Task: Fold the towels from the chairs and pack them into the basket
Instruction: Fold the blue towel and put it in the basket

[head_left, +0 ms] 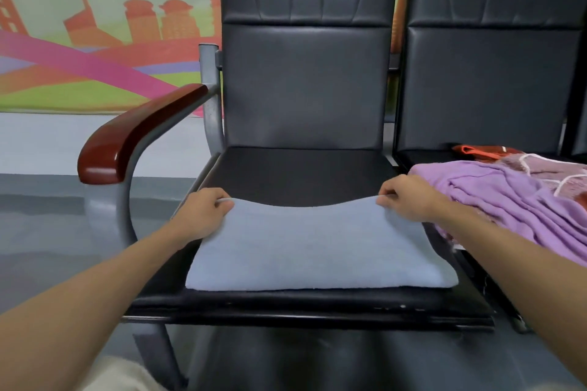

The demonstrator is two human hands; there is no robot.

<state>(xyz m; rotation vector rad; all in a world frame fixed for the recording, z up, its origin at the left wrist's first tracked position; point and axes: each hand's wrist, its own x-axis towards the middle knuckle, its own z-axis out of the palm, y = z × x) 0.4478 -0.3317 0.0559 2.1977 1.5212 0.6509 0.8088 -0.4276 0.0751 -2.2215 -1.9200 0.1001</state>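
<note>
Blue towel (pixel 317 251) mid-fold on chair (pixel 305 174), left hand (pixel 203 209) and right hand (pixel 409 200) pinching far corners; next, probably fold again.

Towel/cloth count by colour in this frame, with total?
light blue towel: 1, far corners pinched by the left hand and right hand
purple towel: 1
mauve patterned cloth: 1
orange cloth: 1
Total: 4 visible; the heap on the right may hide more.

Light blue towel (pixel 317 251) folded flat on chair seat (pixel 295 178), far edge lifted.
</note>
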